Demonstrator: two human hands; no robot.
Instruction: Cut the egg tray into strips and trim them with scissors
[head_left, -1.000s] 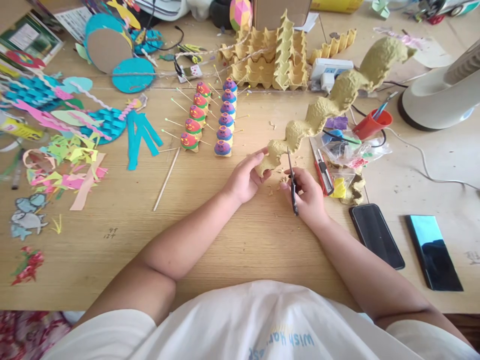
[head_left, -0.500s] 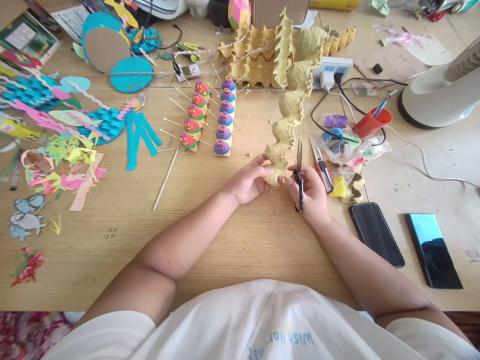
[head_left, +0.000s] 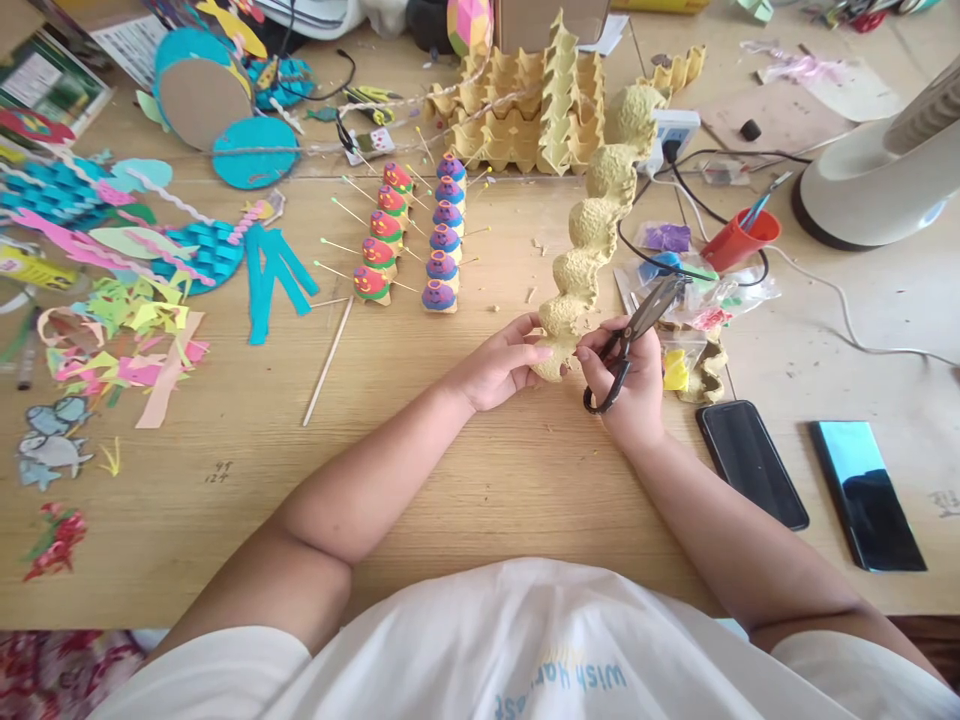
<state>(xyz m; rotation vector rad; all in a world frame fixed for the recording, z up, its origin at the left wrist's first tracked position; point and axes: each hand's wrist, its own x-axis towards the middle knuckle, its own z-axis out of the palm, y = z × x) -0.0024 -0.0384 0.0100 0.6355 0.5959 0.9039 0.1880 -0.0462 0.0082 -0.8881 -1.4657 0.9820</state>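
Note:
A long strip of egg carton cups point(head_left: 592, 225), pale yellow and bumpy, slants up and away from my hands. My left hand point(head_left: 506, 365) is closed on its near end, thumb on top. Scissors point(head_left: 634, 335) with black handles lie in my right hand point(head_left: 637, 385), blades pointing up and to the right, away from the strip. My right fingertips are close to the strip's near edge; whether they touch it is hard to tell. Small carton scraps point(head_left: 532, 295) lie on the table left of the strip.
Two rows of painted caterpillars, one red and green point(head_left: 385, 228), one purple and blue point(head_left: 445, 240), stand beyond my left hand. Egg trays point(head_left: 502, 140) lie behind. At right are a red cup point(head_left: 739, 245), a phone point(head_left: 752, 465) and a power strip point(head_left: 675, 130).
The scissors have swung from nearly upright to slanting right, their blades away from the strip. The strip has tilted right at its far end and turned its rounded cups upward.

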